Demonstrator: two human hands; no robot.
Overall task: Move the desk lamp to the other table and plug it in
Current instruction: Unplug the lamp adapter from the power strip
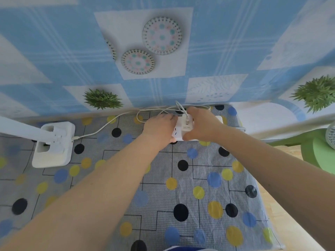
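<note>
Left hand (pixel 159 126) rests on white plastic power strip (pixel 181 132); right hand (pixel 201 124) curls round white plug adapter (pixel 187 122), prob. seated in strip. White square-base desk lamp (pixel 54 144) on dotted tablecloth (pixel 163 178), well left, w/ white cable (pixel 108 124) running to strip.

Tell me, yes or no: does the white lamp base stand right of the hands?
No: the white lamp base stands left of both hands.
</note>
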